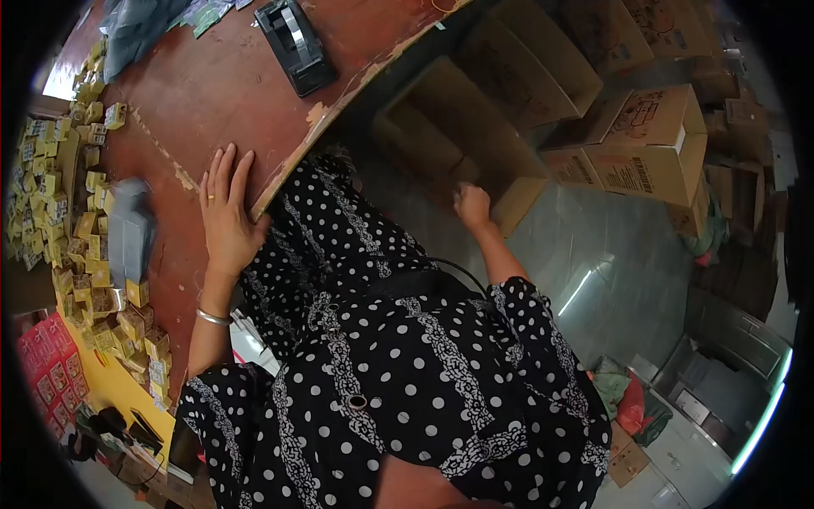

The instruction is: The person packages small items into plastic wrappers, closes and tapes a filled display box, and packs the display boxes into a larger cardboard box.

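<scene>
My left hand (pixel 227 208) lies flat on the red tabletop (pixel 182 102), close to its worn edge. Its fingers are stretched out, and it holds nothing. A ring and a metal bangle are on that hand and wrist. Off the table, my right hand (pixel 472 204) hangs beside an open cardboard box (pixel 458 127), with its fingers curled closed. What is inside those fingers, if anything, is hidden. Farther along the table lies a black tape dispenser (pixel 297 47). Left of my left hand is a grey folded item (pixel 130 231), whose kind I cannot make out.
Many small yellow boxes (pixel 85 246) are heaped along the table's left side. A grey plastic bag (pixel 140 34) lies at the far end. On the right, printed cartons (pixel 632 157) stand on the grey floor (pixel 585 254). Red-patterned packaging (pixel 52 365) is at lower left.
</scene>
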A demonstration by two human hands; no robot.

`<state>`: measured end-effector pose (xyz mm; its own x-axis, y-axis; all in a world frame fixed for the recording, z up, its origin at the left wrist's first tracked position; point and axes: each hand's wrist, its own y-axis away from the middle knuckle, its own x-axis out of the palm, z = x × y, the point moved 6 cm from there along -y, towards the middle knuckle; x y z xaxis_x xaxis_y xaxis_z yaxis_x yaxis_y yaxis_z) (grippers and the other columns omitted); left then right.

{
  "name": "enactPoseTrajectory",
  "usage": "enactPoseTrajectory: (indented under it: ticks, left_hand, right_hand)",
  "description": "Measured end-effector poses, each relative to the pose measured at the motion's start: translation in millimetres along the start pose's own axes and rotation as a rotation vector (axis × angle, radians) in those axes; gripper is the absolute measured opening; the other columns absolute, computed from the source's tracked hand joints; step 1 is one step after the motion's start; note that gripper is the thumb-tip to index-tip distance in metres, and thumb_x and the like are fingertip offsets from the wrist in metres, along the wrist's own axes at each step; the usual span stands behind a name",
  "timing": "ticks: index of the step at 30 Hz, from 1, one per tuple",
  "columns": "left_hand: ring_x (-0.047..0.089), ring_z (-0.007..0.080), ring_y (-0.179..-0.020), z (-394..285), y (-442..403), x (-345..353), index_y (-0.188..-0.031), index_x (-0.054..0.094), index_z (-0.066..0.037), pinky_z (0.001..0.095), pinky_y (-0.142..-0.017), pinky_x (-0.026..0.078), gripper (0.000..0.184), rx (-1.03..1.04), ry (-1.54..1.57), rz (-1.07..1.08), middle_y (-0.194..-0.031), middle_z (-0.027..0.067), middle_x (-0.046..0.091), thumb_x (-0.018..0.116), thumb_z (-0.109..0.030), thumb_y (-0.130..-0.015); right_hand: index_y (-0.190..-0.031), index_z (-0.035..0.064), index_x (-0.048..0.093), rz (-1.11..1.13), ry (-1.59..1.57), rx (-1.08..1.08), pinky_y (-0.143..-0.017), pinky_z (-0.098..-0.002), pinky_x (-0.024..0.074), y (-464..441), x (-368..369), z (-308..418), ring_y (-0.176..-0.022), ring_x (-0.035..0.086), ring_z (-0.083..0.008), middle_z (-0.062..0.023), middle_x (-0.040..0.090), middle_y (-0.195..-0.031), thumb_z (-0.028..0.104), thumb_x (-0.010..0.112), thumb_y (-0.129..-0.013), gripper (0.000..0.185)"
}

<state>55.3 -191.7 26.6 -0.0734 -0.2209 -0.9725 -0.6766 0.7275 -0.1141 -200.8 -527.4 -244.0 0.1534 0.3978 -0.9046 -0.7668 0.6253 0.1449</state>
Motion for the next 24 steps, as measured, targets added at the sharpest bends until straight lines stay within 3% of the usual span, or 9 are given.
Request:
enactPoseTrajectory:
  ticks: [4, 8, 10, 15, 21, 23, 24]
  left_hand:
    - [0.029, 0.0336, -0.148, 0.4, -2.4, -2.1, -0.149, 0.042, -0.015, 0.0494, -0.122, 0.021, 0.093, 0.003, 0.0, 0.002, -0.158, 0.0125, 0.035, 0.076, -0.005, -0.063]
    - [0.029, 0.0333, -0.148, 1.9, -0.8, 0.3, -0.149, 0.043, -0.015, 0.0495, -0.121, 0.02, 0.091, -0.002, 0.01, -0.006, -0.157, 0.0124, 0.035, 0.074, -0.005, -0.064]
    - [0.029, 0.0332, -0.148, 1.6, -1.2, -0.6, -0.149, 0.043, -0.015, 0.0495, -0.121, 0.02, 0.09, 0.002, 0.008, -0.018, -0.157, 0.0123, 0.035, 0.074, -0.005, -0.065]
    - [0.029, 0.0327, -0.148, 2.8, 2.1, -0.4, -0.148, 0.043, -0.015, 0.0497, -0.121, 0.021, 0.088, 0.007, -0.002, -0.031, -0.157, 0.0123, 0.036, 0.074, -0.007, -0.066]
    - [0.026, 0.0363, -0.148, 8.6, 9.8, -3.6, -0.148, 0.043, -0.012, 0.052, -0.121, 0.02, 0.085, 0.016, 0.059, -0.038, -0.156, 0.016, 0.034, 0.075, -0.014, -0.069]
    - [0.027, 0.039, -0.147, 10.7, 16.5, -5.9, -0.147, 0.043, -0.01, 0.0535, -0.121, 0.023, 0.083, 0.05, 0.047, -0.087, -0.155, 0.0185, 0.034, 0.077, -0.019, -0.071]
    - [0.027, 0.0399, -0.147, 4.7, 26.9, -11.5, -0.147, 0.043, -0.009, 0.0541, -0.12, 0.024, 0.081, 0.069, 0.108, -0.14, -0.155, 0.0193, 0.034, 0.077, -0.022, -0.074]
  right_hand:
    - [-0.088, 0.008, 0.075, 0.165, 0.133, -0.08, -0.074, -0.0511, 0.0546, 6.9, 57.3, 10.8, -0.083, 0.069, -0.0406, -0.0209, 0.07, -0.087, 0.017, 0.066, -0.082, 0.015]
    - [-0.09, 0.0096, 0.074, 0.115, -0.006, -0.126, -0.076, -0.0508, 0.0556, 1.5, 61.0, 44.3, -0.085, 0.069, -0.0401, -0.0213, 0.071, -0.089, 0.017, 0.062, -0.082, 0.016]
    - [-0.093, 0.0102, 0.074, 0.309, 0.152, -0.075, -0.077, -0.0501, 0.0563, -5.8, 72.8, 47.5, -0.088, 0.07, -0.0395, -0.0212, 0.071, -0.091, 0.019, 0.061, -0.085, 0.017]
    - [-0.096, 0.0117, 0.075, 0.199, 0.097, -0.05, -0.077, -0.0484, 0.0571, -0.3, 53.4, 65.5, -0.089, 0.071, -0.0375, -0.0192, 0.072, -0.09, 0.02, 0.06, -0.087, 0.02]
    - [-0.099, 0.0122, 0.077, 0.228, 0.191, -0.033, -0.075, -0.0479, 0.0575, -1.9, 108.7, 35.6, -0.085, 0.072, -0.0363, -0.0186, 0.073, -0.09, 0.019, 0.058, -0.092, 0.021]
    - [-0.099, 0.0088, 0.076, 0.308, 0.228, 0.073, -0.076, -0.0496, 0.0568, -6.9, 137.3, 19.3, -0.09, 0.071, -0.0383, -0.02, 0.073, -0.095, 0.023, 0.058, -0.093, 0.023]
    - [-0.102, 0.0058, 0.074, 0.219, 0.168, -0.068, -0.078, -0.0501, 0.0561, 2.4, 119.6, 33.0, -0.093, 0.07, -0.0401, -0.0211, 0.072, -0.101, 0.025, 0.06, -0.093, 0.026]
